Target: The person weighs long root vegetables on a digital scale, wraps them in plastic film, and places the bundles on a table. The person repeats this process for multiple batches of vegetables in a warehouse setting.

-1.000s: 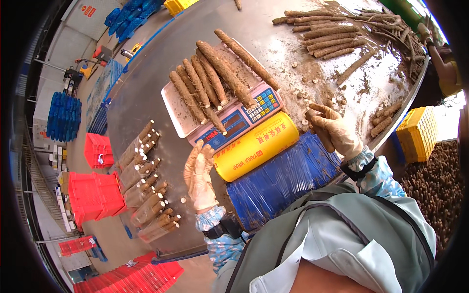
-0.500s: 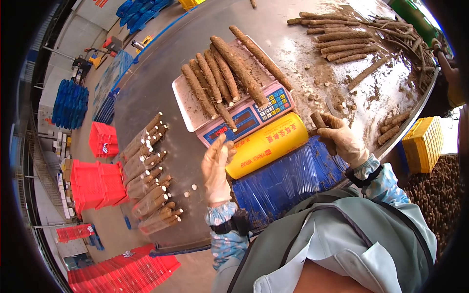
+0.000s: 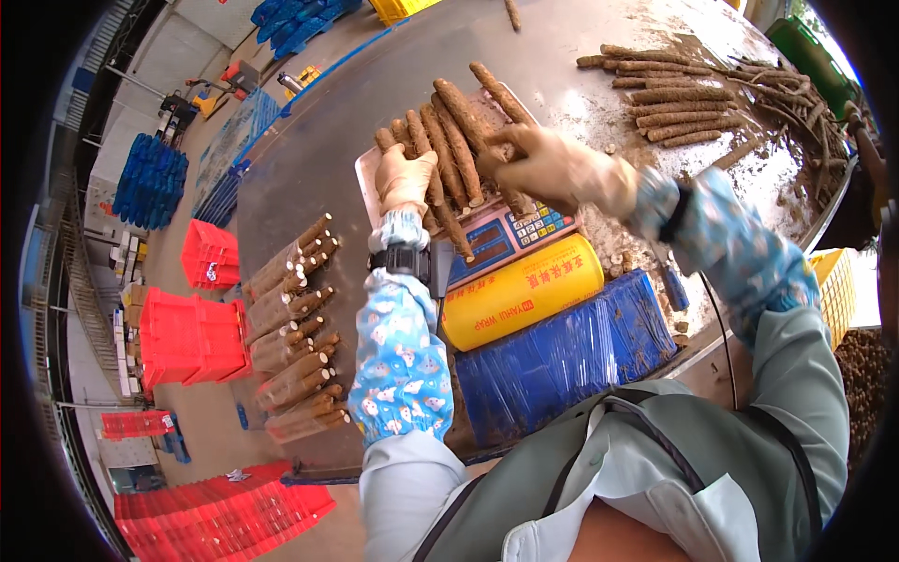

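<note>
My left hand (image 3: 405, 175) is closed on a brown root at the left of several long roots (image 3: 452, 150) on the pink scale (image 3: 489, 242). My right hand (image 3: 552, 169) is over the right-hand roots, fingers curled; what they hold is hidden. Below the scale lie a yellow roll of wrap (image 3: 524, 290) and a blue plastic-wrapped block (image 3: 571, 361). A blue-handled tool (image 3: 676, 288) lies right of them, partly behind my right forearm.
Wrapped root bundles (image 3: 290, 365) line the metal table's (image 3: 309, 178) left part; loose roots (image 3: 684, 108) are heaped at upper right. Red crates (image 3: 187, 342) and blue bundles (image 3: 140, 183) stand beyond. Another person's arm (image 3: 871, 159) shows at the right edge, above a yellow crate (image 3: 833, 286).
Both my hands have moved up onto the roots on the scale from beside the wrap roll. The short root piece my right hand held is now out of sight.
</note>
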`<state>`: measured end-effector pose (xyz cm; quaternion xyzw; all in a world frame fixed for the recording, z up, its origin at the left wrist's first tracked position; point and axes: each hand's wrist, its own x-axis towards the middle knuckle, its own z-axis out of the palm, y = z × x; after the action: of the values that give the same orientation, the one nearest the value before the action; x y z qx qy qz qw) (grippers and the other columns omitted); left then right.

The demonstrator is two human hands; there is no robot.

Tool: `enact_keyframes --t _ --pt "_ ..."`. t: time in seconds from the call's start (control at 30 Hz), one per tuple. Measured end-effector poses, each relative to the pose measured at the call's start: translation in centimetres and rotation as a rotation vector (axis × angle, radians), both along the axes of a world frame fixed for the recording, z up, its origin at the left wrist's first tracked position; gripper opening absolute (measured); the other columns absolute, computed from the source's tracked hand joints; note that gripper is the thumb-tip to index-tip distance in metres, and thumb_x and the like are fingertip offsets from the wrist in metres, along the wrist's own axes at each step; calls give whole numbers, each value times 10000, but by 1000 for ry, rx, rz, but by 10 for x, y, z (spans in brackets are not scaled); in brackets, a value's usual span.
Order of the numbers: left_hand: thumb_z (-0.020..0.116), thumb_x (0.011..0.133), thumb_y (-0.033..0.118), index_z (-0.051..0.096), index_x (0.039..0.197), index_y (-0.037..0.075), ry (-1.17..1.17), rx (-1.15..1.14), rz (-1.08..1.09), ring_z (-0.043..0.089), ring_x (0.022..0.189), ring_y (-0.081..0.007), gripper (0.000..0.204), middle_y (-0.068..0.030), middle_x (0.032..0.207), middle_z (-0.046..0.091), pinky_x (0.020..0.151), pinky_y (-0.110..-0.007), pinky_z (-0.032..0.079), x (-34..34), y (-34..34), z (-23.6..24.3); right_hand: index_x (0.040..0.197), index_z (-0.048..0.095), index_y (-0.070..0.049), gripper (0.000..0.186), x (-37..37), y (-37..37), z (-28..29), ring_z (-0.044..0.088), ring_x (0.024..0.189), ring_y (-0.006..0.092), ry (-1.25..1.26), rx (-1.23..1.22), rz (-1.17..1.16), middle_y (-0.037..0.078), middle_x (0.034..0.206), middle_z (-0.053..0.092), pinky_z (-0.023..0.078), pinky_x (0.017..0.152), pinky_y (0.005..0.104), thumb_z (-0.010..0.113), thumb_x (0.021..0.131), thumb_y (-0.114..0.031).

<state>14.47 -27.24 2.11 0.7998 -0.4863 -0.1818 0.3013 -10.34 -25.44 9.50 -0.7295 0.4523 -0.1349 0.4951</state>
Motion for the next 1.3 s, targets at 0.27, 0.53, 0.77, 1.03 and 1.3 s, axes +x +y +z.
enact_keyframes --t 0.27,0.53,0.77,1.03,1.3 --pt "782 931 153 718 1196 -31 951 -504 129 726 842 -159 329 -94 1044 771 767 -289 609 29 129 -3 1227 675 22 514 124 -96 -58 693 1079 400 149 -470 -36 272 1106 715 555 949 426 724 864 -340" --pt "758 956 149 710 1232 16 1118 -709 148 695 830 -106 310 -51 1029 752 710 -246 581 -40 224 -13 1363 607 27 566 92 -15 -36 715 1065 364 -302 -230 36 275 1132 716 569 934 398 678 956 -360" --pt "738 969 132 625 1387 36 1107 -362 -343 644 902 -110 443 -37 1105 666 829 -267 545 -165 229 -45 1480 470 32 600 -49 122 -58 685 895 203 -318 -71 -195 170 1044 714 560 825 329 698 975 -198" --pt "730 969 133 691 1320 51 941 -44 -545 641 930 -71 363 -9 1086 703 877 -249 532 -179 241 -58 1164 660 -58 218 -178 123 -133 574 613 81 -595 240 -840 27 915 689 481 567 224 635 1038 -234" --pt "721 980 93 660 1362 59 1079 56 -441 583 908 -13 388 52 1080 671 830 -191 501 -169 265 -78 1104 668 -31 256 -256 81 -224 628 778 159 -812 358 -1007 57 921 702 526 723 311 622 1041 -275"
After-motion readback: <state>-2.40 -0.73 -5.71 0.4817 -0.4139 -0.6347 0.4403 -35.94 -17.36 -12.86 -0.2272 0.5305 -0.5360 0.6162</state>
